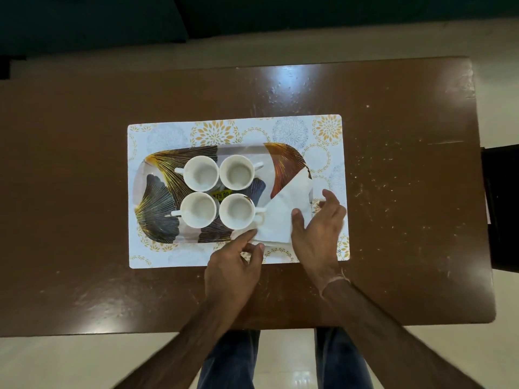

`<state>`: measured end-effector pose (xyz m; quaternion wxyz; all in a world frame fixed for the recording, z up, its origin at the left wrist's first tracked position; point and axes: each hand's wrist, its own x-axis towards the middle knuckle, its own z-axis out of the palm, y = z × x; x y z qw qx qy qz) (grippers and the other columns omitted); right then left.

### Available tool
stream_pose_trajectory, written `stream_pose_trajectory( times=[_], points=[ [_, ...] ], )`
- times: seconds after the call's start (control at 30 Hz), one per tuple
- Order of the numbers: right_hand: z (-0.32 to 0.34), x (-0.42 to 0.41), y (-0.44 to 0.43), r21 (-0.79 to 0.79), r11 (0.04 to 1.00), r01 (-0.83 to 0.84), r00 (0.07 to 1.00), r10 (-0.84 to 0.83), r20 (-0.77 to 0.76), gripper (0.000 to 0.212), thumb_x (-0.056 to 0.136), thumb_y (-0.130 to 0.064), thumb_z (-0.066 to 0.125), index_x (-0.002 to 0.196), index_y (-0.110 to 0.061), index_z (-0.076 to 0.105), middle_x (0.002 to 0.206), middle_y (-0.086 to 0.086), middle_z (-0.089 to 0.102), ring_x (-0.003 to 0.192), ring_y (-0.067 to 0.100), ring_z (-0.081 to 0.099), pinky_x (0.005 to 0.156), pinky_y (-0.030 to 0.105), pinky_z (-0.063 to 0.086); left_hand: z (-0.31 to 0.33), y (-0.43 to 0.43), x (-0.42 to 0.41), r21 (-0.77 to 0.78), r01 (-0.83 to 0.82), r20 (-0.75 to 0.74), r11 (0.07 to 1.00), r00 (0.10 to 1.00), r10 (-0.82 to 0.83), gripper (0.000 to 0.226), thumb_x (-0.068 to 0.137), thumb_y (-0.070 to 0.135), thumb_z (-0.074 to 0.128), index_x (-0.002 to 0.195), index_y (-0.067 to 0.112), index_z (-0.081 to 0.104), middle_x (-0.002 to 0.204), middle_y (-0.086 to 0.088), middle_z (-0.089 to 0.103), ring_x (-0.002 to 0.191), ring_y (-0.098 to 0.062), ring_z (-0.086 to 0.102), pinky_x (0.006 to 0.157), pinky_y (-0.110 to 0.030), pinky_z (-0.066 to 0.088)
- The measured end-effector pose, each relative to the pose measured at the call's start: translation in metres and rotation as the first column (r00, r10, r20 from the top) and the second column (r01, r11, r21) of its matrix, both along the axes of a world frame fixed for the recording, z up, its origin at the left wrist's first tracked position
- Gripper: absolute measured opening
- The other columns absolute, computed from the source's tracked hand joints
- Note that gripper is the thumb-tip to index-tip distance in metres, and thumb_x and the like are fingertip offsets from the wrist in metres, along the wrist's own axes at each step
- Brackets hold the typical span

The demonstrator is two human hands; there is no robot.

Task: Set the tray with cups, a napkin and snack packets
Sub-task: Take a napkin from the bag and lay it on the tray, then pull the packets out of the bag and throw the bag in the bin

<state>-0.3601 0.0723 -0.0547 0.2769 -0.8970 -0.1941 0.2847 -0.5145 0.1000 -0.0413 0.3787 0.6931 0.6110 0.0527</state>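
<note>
One glossy dark-brown rectangular wooden table (393, 192) took up most of the view. One white rectangular placemat w/ gold and grey flower print (252, 127) lay on it, approx. centred. One rounded rectangular tray w/ a ginkgo-leaf pattern (157, 197) sat on the mat. Four white ceramic cups (200, 173) stood on the tray in a 2x2 block, upright, just beside each other; a yellow price sticker (222, 195) showed between them. One white folded paper napkin (283, 214) lay at the tray's right end, overhanging the near edge. Two bare hands were on it: left hand (236, 265) pinched the napkin's near-left corner btw. thumb and fingers; right hand (317, 226) lay spread, thumb pressing on the napkin. No snack packets in view.
</note>
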Motion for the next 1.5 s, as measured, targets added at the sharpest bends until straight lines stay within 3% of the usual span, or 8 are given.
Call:
stream_pose_trajectory(
  times=[0.13,0.27,0.4,0.67,0.8,1.03,1.33,1.5],
  points=[
    [-0.002,0.007,-0.003,-0.141,0.895,-0.423,0.808,0.443,0.389,0.064,0.098,-0.042,0.043,0.156,-0.026,0.021,0.166,0.003,0.014,0.152,0.028,0.016,0.116,0.052,0.018,0.001,-0.008,0.004,0.263,0.224,-0.028,0.939,0.974,-0.224,0.03,0.091,0.033,0.061,0.119,0.024,0.068,0.111,0.005,0.068,0.096,-0.009,0.063,0.082,-0.022,0.052],
    [-0.014,0.015,-0.009,-0.344,0.655,-0.673,0.543,0.753,0.371,0.061,0.103,-0.042,0.025,0.159,-0.024,0.012,0.169,0.003,0.0,0.155,0.031,-0.003,0.118,0.063,0.01,-0.005,-0.015,0.012,0.184,0.424,-0.105,0.887,0.905,-0.411,0.045,0.09,0.027,0.06,0.134,0.017,0.062,0.144,-0.003,0.056,0.12,-0.022,0.061,0.09,-0.037,0.055],
    [-0.015,0.027,-0.016,-0.395,0.624,-0.674,0.541,0.782,0.31,0.062,0.103,-0.047,0.016,0.16,-0.023,0.009,0.169,0.001,-0.002,0.155,0.029,-0.005,0.117,0.064,0.008,-0.004,-0.018,0.014,0.155,0.382,-0.167,0.911,0.919,-0.357,0.043,0.089,0.031,0.059,0.13,0.022,0.063,0.143,0.002,0.058,0.115,-0.019,0.065,0.077,-0.033,0.058],
    [0.0,0.096,-0.02,-0.037,0.778,-0.627,0.769,0.626,0.131,0.06,0.103,-0.051,0.028,0.157,-0.03,0.016,0.168,-0.001,0.004,0.153,0.024,0.016,0.12,0.049,0.011,0.009,0.009,0.098,0.282,0.495,-0.152,0.822,0.869,-0.471,0.036,0.091,0.033,0.06,0.122,0.014,0.066,0.121,-0.008,0.07,0.108,-0.025,0.067,0.088,-0.034,0.054],
    [0.009,0.159,-0.043,-0.015,0.86,-0.51,0.844,0.504,0.182,0.056,0.104,-0.045,0.036,0.155,-0.023,0.026,0.165,0.001,0.019,0.148,0.025,0.028,0.117,0.048,0.024,0.01,0.022,0.175,0.212,0.572,-0.217,0.792,0.818,-0.533,0.046,0.093,0.041,0.055,0.133,0.018,0.057,0.135,-0.007,0.061,0.122,-0.026,0.057,0.104,-0.039,0.045],
    [0.023,0.275,-0.126,-0.062,0.953,-0.296,0.913,0.301,0.275,0.053,0.101,-0.039,0.045,0.15,-0.022,0.035,0.162,0.002,0.025,0.144,0.025,0.031,0.115,0.049,0.029,0.006,-0.021,0.313,0.196,0.728,-0.158,0.657,0.684,-0.712,0.045,0.095,0.037,0.054,0.136,0.018,0.052,0.132,-0.004,0.058,0.121,-0.022,0.051,0.1,-0.04,0.041],
    [0.024,0.391,-0.249,-0.019,0.999,0.03,0.918,-0.02,0.397,0.038,0.096,-0.038,0.052,0.131,-0.023,0.054,0.15,0.003,0.039,0.133,0.026,0.04,0.105,0.047,0.033,0.011,-0.132,0.466,0.225,0.829,0.002,0.512,0.525,-0.851,0.032,0.09,0.037,0.059,0.118,0.021,0.059,0.112,0.0,0.061,0.107,-0.019,0.055,0.093,-0.042,0.045],
    [0.016,0.432,-0.304,0.084,0.88,0.467,0.735,-0.439,0.517,0.031,0.092,-0.037,0.056,0.12,-0.021,0.059,0.143,0.001,0.043,0.132,0.024,0.039,0.101,0.038,0.03,0.007,-0.197,0.538,0.279,0.838,0.028,0.468,0.48,-0.877,0.046,0.082,0.055,0.063,0.115,0.024,0.058,0.112,0.001,0.059,0.108,-0.02,0.055,0.092,-0.043,0.044]
  ],
)
